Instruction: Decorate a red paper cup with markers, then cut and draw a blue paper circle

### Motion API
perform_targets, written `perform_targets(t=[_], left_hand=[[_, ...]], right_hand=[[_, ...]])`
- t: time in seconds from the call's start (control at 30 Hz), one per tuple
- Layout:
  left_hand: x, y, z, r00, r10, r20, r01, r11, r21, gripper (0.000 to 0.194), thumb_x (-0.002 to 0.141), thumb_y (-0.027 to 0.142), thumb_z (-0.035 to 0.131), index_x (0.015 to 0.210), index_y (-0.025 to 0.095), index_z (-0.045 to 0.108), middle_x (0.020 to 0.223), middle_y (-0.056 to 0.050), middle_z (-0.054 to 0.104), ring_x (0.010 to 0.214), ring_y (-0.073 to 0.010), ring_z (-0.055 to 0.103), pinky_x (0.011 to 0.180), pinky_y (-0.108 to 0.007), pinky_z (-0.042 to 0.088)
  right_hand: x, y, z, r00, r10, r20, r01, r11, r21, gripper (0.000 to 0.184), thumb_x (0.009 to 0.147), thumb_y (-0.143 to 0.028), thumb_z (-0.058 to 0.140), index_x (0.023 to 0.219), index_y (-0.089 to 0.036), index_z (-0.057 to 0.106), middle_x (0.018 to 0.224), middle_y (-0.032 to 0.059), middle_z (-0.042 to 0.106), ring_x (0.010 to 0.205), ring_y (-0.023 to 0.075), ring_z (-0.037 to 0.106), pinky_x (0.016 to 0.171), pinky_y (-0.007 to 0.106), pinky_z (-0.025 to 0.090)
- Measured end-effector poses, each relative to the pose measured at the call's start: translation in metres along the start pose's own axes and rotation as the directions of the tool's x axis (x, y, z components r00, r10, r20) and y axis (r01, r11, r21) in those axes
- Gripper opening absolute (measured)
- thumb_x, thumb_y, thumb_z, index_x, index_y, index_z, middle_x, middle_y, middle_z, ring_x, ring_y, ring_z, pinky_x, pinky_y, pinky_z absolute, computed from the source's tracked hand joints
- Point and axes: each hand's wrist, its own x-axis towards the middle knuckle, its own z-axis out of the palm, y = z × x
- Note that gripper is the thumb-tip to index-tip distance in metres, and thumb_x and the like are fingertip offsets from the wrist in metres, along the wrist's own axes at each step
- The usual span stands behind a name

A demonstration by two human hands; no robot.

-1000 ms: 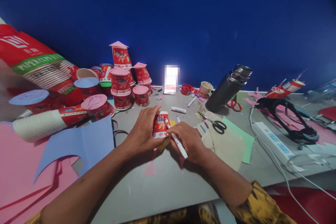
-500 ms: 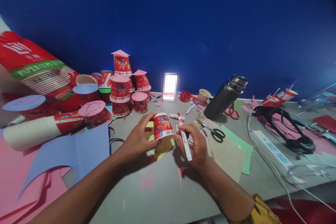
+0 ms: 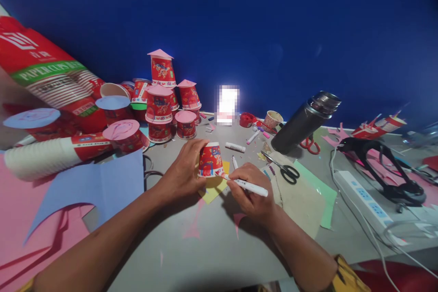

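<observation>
Your grey worktop (image 3: 212,251) spreads across the lower part of the frame, strewn with paper scraps (image 3: 237,221), and a deep blue wall (image 3: 219,32) fills the upper part. At the centre, in front of that wall, glows one bright screen (image 3: 228,104) (its content is blurred into blocks), and something red (image 3: 386,273) shows below the worktop's edge at the lower right.

In the middle of the frame you have one red paper cup (image 3: 211,160), upside down, gripped by your left hand (image 3: 181,173); I cannot tell whether it touches the worktop. Your right hand (image 3: 253,191) pinches one white marker (image 3: 251,187), its red tip at the cup's lower right edge. One yellow paper (image 3: 219,187) lies just below the cup.

Counting your left side: five pink tops (image 3: 185,117) and two blue tops (image 3: 112,102) on red cups, one row of nested cups (image 3: 58,155) lying sideways, one printed pack (image 3: 51,70) at the upper left, and one blue sheet (image 3: 116,182).

On your right: one dark flask (image 3: 301,125), tilted in the picture, two pairs of scissors, one black-handled (image 3: 289,174) and one red-handled (image 3: 310,146), one green sheet (image 3: 327,210) and one power strip (image 3: 367,205).
</observation>
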Motion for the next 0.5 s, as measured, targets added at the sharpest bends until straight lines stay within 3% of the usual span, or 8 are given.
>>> perform_targets(t=[0.5], left_hand=[[-0.0006,0.0052,-0.0014,1.000,0.001,0.025,0.000,1.000,-0.013,0.071,0.080,0.035,0.081,0.142,0.022,0.050,0.143,-0.015,0.058,0.134,-0.0365,0.056,0.115,-0.057,0.048]], right_hand=[[-0.0030,0.0039,0.0029,0.998,-0.027,0.062,0.028,0.999,-0.020,0.008,0.102,-0.016,0.061,0.098,-0.021,0.064,0.081,0.0042,0.074,0.071,0.0190,0.064,0.067,0.032,0.050]])
